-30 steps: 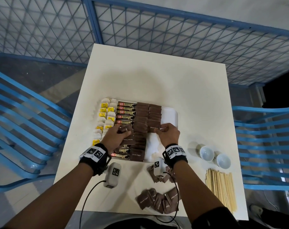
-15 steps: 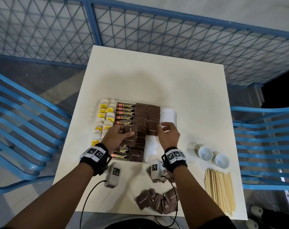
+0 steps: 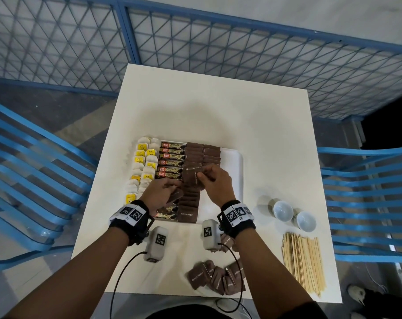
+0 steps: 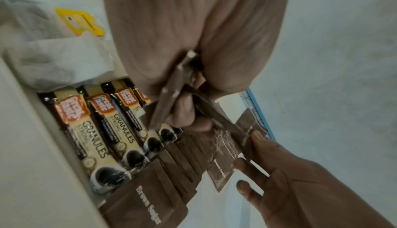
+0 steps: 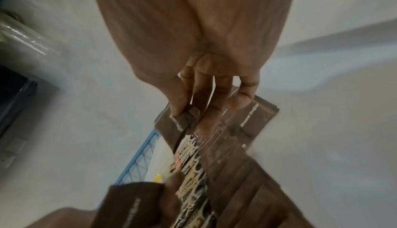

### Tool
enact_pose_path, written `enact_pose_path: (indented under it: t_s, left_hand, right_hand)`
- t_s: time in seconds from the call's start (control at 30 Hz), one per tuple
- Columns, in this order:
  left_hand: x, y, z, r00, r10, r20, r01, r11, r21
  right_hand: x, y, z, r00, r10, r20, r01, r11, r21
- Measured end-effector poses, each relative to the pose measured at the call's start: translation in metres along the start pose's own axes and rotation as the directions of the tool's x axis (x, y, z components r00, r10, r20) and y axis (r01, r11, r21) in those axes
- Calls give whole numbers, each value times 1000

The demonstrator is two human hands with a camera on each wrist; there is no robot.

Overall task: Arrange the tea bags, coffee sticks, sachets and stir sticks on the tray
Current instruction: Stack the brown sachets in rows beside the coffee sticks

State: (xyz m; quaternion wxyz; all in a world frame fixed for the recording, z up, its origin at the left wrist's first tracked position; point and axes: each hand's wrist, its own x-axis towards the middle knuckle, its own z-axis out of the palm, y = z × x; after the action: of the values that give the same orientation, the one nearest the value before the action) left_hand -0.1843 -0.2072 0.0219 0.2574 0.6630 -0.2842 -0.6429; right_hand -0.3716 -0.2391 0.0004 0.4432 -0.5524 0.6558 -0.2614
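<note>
I found my left hand (image 3: 159, 196) clenched round a small stack of brown sugar sachets (image 4: 169, 99), just beside my right hand (image 3: 215, 184), which pinched one sachet (image 3: 192, 177) over the tray (image 3: 238, 162). In my judgement, the sachet should be laid flat, overlapping the sachet row (image 3: 210, 155) directly beyond my right fingers, edges square. The coffee sticks (image 3: 172, 160) ahead of my left hand should not be nudged.

brown sachets (image 3: 190, 203), yellow-tagged white tea bags (image 3: 143, 162), white tray (image 3: 235, 166), blue chairs (image 3: 365, 203)
</note>
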Motion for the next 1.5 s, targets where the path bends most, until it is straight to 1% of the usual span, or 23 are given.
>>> enact_pose_path:
  t_s: [0.13,0.2,0.27,0.3,0.37,0.4,0.47,0.57,0.67,0.73,0.8,0.87,0.93,1.03,1.13,1.2,1.3,1.37,1.4,1.43,1.5]
  left_hand:
    - [4,3,-2,1000,-19,-23,19,1000,6]
    - [-1,9,1,1000,-6,4,6,1000,-4]
    - [-9,14,4,998,54,35,-55,998,28]
    - [-12,15,5,993,112,39,-115,991,73]
    - [-11,12,7,968,248,18,-248,957,152]
    - [-9,10,6,956,293,-8,-287,942,173]
    - [-7,4,5,945,320,-67,-303,934,191]
    - [-7,2,9,938,335,-87,-314,929,198]
    - [-11,4,15,951,295,-89,-283,951,126]
    - [-12,2,16,965,256,-53,-251,964,90]
    - [-15,-2,15,970,242,13,-242,962,128]
    - [-18,-4,15,965,256,52,-261,952,157]
    - [-17,-6,16,960,278,31,-279,947,159]
    - [-13,-11,17,960,279,-9,-275,952,133]
    - [-9,-15,17,965,263,5,-261,954,149]
    - [-9,-18,17,974,226,-7,-222,963,153]
    - [-7,-18,15,990,129,-50,-122,984,131]
    - [-5,-17,13,998,37,-53,-35,998,54]
    - [-4,-18,11,999,-7,-48,7,1000,-13]
    - [-5,-19,9,999,-31,-28,28,996,-82]
    - [-4,-21,5,1000,-22,4,22,987,-159]
  right_hand:
    - [-6,-3,-5,989,-105,104,108,994,-27]
    - [-8,-5,-7,980,-126,155,131,991,-23]
    - [-9,-5,-9,971,-136,194,143,990,-19]
    - [-10,-5,-9,970,-137,201,143,990,-16]
    - [-11,-4,-10,973,-127,194,127,992,9]
    - [-11,-3,-10,975,-122,186,119,993,27]
    - [-11,-1,-11,978,-115,172,108,993,47]
    - [-12,3,-14,983,-100,152,88,993,83]
    - [-16,5,-15,992,-64,111,49,989,137]
    - [-18,6,-16,998,-16,58,5,982,190]
    - [-19,6,-18,999,27,22,-31,969,245]
    - [-21,7,-20,999,35,7,-35,963,266]
    - [-24,7,-21,999,36,21,-40,967,250]
    - [-28,12,-19,992,74,105,-92,980,178]
    - [-30,19,-16,987,83,139,-100,987,128]
    - [-29,21,-18,991,92,100,-105,986,131]
    - [-24,28,-23,988,154,-34,-149,983,111]
    - [-19,36,-25,976,181,-123,-178,983,35]
    - [-18,40,-25,970,189,-150,-191,981,-4]
    - [-17,43,-24,967,196,-165,-204,978,-34]
    - [-17,44,-21,962,208,-176,-221,974,-57]
